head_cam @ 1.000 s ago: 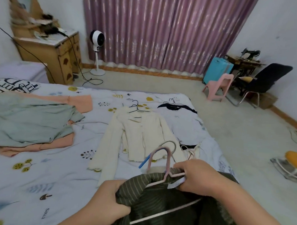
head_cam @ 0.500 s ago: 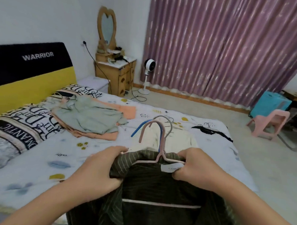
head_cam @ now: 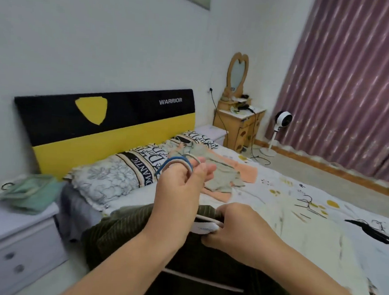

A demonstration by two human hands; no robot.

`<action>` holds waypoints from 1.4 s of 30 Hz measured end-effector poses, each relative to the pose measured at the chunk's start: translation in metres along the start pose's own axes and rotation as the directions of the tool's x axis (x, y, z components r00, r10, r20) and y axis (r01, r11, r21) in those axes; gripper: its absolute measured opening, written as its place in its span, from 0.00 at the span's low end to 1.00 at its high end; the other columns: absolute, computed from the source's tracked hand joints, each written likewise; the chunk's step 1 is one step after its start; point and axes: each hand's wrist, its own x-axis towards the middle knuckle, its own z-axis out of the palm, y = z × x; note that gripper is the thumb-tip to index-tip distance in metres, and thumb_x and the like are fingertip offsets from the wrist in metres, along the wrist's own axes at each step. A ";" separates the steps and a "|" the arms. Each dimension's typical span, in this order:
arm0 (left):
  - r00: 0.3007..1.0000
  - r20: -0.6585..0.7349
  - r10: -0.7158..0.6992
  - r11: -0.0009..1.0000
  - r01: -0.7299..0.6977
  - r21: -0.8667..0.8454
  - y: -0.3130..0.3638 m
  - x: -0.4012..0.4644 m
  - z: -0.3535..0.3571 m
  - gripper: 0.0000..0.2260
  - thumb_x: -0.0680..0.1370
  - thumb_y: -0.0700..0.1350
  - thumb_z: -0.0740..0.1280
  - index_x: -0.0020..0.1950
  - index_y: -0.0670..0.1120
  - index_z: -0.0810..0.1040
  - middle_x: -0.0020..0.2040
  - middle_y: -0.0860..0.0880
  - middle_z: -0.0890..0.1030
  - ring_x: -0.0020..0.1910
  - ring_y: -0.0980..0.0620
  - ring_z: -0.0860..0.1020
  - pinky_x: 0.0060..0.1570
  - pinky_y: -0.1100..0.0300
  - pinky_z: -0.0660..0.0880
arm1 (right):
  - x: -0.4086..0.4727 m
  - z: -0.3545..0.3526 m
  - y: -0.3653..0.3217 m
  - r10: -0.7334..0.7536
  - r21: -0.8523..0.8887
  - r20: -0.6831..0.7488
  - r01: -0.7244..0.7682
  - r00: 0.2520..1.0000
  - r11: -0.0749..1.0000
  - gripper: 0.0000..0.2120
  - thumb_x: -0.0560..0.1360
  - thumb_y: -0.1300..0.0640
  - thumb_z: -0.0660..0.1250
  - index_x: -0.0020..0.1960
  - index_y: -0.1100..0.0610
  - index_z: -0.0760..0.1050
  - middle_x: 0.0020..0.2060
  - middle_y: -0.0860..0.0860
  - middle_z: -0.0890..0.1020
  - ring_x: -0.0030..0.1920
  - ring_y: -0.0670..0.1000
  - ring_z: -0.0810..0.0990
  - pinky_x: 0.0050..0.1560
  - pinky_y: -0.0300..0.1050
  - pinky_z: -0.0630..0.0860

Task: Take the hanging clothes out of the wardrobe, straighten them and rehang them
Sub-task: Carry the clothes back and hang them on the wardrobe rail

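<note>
A dark green striped garment [head_cam: 127, 229] hangs on hangers low in front of me, over the bed's edge. My left hand [head_cam: 178, 191] is raised and closed around the hanger hooks [head_cam: 177, 163], blue and pale ones bunched together. My right hand [head_cam: 234, 229] pinches the garment's collar at its white label [head_cam: 204, 229], on a pale hanger. A grey-green garment on a peach one [head_cam: 219, 175] lies on the bed near the pillows. A cream garment [head_cam: 296, 236] lies flat on the bed to the right, blurred.
The bed [head_cam: 276, 195] with a yellow and black headboard [head_cam: 105, 130] fills the middle. A white nightstand [head_cam: 13, 235] with a green cloth stands at left. A wooden dresser [head_cam: 239, 122], a white fan [head_cam: 281, 122] and purple curtains [head_cam: 348, 76] are at back right.
My view has swung left toward the headboard. My left hand let go of the garment's shoulder and rose to grip the hanger hooks. My right hand stays at the collar.
</note>
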 end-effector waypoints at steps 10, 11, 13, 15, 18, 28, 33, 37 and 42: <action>0.948 -0.314 0.054 0.998 -0.058 -0.002 0.030 0.043 -0.182 0.13 0.81 0.39 0.57 0.43 0.48 0.78 0.43 0.50 0.84 0.45 0.57 0.83 0.46 0.67 0.78 | 0.076 0.021 -0.140 -0.354 0.484 0.491 0.089 0.796 0.871 0.27 0.66 0.32 0.57 0.58 0.47 0.73 0.51 0.44 0.78 0.49 0.41 0.76 0.51 0.31 0.70; 0.941 -0.332 0.061 0.998 -0.060 0.013 0.033 0.047 -0.203 0.13 0.81 0.39 0.56 0.44 0.48 0.78 0.45 0.50 0.84 0.46 0.58 0.83 0.48 0.68 0.77 | 0.086 0.029 -0.151 -0.351 0.513 0.531 0.037 0.771 0.858 0.27 0.64 0.31 0.57 0.57 0.44 0.72 0.53 0.41 0.77 0.53 0.41 0.75 0.58 0.36 0.71; 0.936 -0.342 0.081 0.997 -0.069 0.047 0.039 0.056 -0.239 0.13 0.81 0.39 0.55 0.44 0.49 0.77 0.50 0.50 0.83 0.49 0.58 0.82 0.52 0.67 0.76 | 0.102 0.049 -0.177 -0.378 0.557 0.571 -0.006 0.729 0.830 0.34 0.59 0.27 0.62 0.60 0.43 0.70 0.58 0.40 0.75 0.59 0.43 0.74 0.66 0.45 0.69; 0.933 -0.347 0.098 0.994 -0.077 0.074 0.043 0.064 -0.271 0.12 0.81 0.39 0.56 0.45 0.50 0.77 0.55 0.49 0.81 0.52 0.59 0.81 0.54 0.68 0.75 | 0.119 0.069 -0.202 -0.483 0.621 0.568 0.038 0.667 0.783 0.43 0.57 0.28 0.71 0.67 0.46 0.68 0.65 0.43 0.74 0.65 0.46 0.73 0.67 0.46 0.69; 0.908 -0.402 0.121 0.991 -0.086 0.103 0.048 0.075 -0.316 0.08 0.79 0.40 0.59 0.48 0.50 0.77 0.60 0.50 0.78 0.54 0.59 0.79 0.54 0.67 0.74 | 0.133 0.090 -0.251 -0.615 0.692 0.532 0.119 0.582 0.712 0.30 0.68 0.54 0.76 0.65 0.43 0.68 0.61 0.43 0.77 0.60 0.41 0.77 0.59 0.36 0.73; 0.746 -0.649 0.149 0.982 -0.032 0.188 0.069 0.105 -0.459 0.07 0.78 0.36 0.60 0.47 0.45 0.76 0.59 0.44 0.78 0.54 0.51 0.80 0.63 0.57 0.71 | 0.187 0.147 -0.378 -0.766 0.864 0.427 0.031 0.481 0.502 0.13 0.75 0.51 0.61 0.57 0.52 0.76 0.51 0.46 0.84 0.54 0.42 0.81 0.54 0.32 0.75; 0.573 -0.796 0.194 0.971 0.006 0.241 0.066 0.124 -0.514 0.11 0.78 0.37 0.61 0.60 0.39 0.74 0.60 0.44 0.78 0.58 0.51 0.78 0.67 0.55 0.68 | 0.221 0.156 -0.433 -0.838 0.843 0.429 0.184 0.338 0.506 0.20 0.69 0.51 0.73 0.59 0.48 0.74 0.51 0.48 0.83 0.52 0.43 0.81 0.53 0.35 0.77; 0.430 -0.875 0.222 0.969 0.002 0.247 0.070 0.125 -0.538 0.05 0.78 0.37 0.60 0.50 0.43 0.74 0.61 0.40 0.77 0.59 0.48 0.77 0.67 0.56 0.68 | 0.239 0.166 -0.467 -0.888 0.672 0.245 0.591 0.390 0.446 0.22 0.64 0.45 0.74 0.52 0.38 0.66 0.44 0.43 0.78 0.43 0.38 0.78 0.44 0.31 0.74; 0.269 -0.934 0.234 0.967 0.036 0.252 0.071 0.105 -0.556 0.10 0.80 0.38 0.58 0.59 0.40 0.73 0.65 0.44 0.74 0.60 0.50 0.76 0.64 0.60 0.67 | 0.239 0.183 -0.512 -0.960 0.415 0.163 0.867 0.226 0.275 0.11 0.74 0.49 0.66 0.52 0.46 0.66 0.49 0.43 0.78 0.50 0.47 0.76 0.50 0.39 0.73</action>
